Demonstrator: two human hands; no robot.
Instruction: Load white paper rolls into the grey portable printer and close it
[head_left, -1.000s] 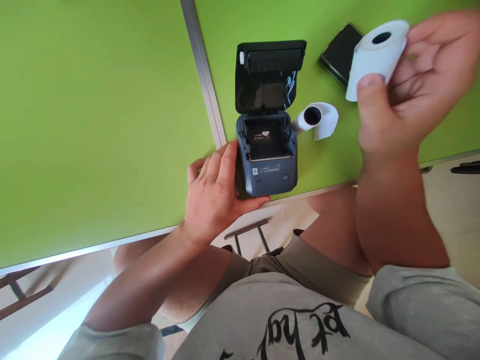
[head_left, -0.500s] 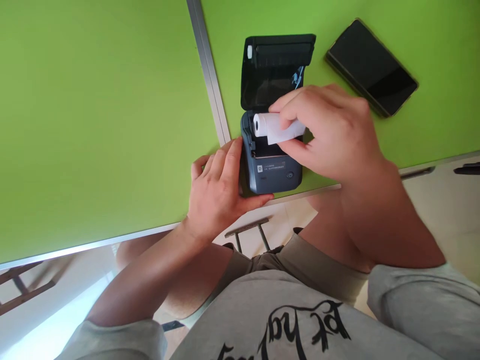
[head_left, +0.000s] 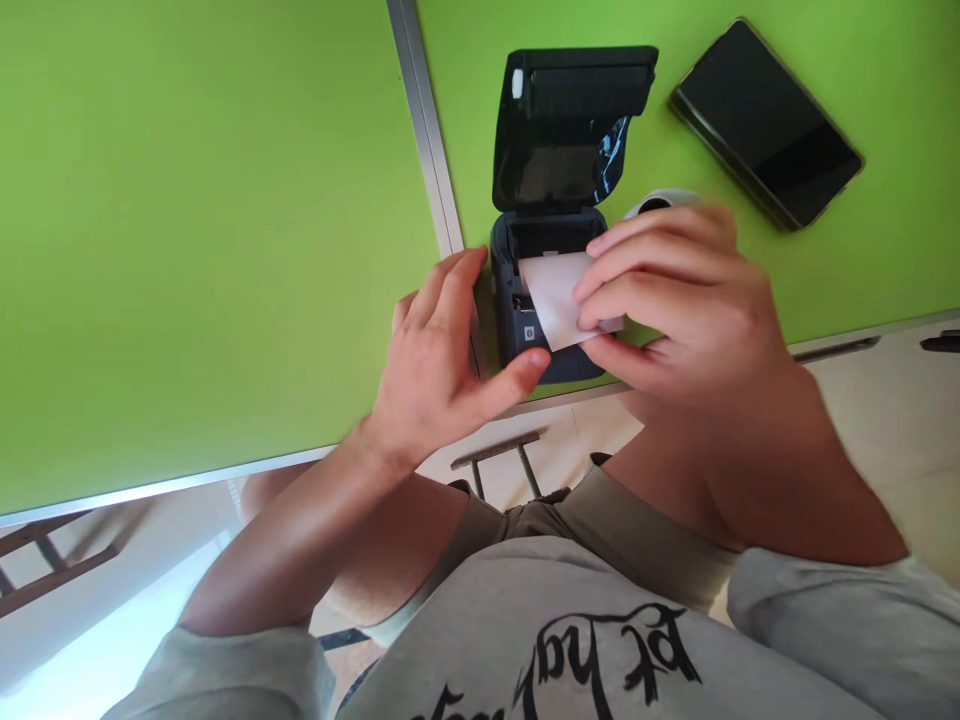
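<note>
A small dark blue-grey label printer (head_left: 517, 350) stands near the table's front edge, its black lid (head_left: 559, 165) swung up and back. Over the printer's compartment, my right hand (head_left: 679, 290) pinches a white paper roll (head_left: 559, 300); a loose flap of its paper lies across the printer's front top. My fingers hide the right part of the roll. At the printer's left side is my left hand (head_left: 442, 360), fingers stretched and thumb spread near the front. Whether its fingertips touch the casing, I cannot tell.
A black phone (head_left: 769, 125) lies on the green table (head_left: 225, 200) at the right. Behind my right hand shows a white round object with a dark opening (head_left: 660, 200), partly hidden. A metal strip (head_left: 427, 125) divides the tabletop. A wooden stool (head_left: 495, 450) is below.
The paper roll has moved toward the printer's front, and its flap now covers part of the front top. My left thumb has lifted from the front edge. A white round object has come into view.
</note>
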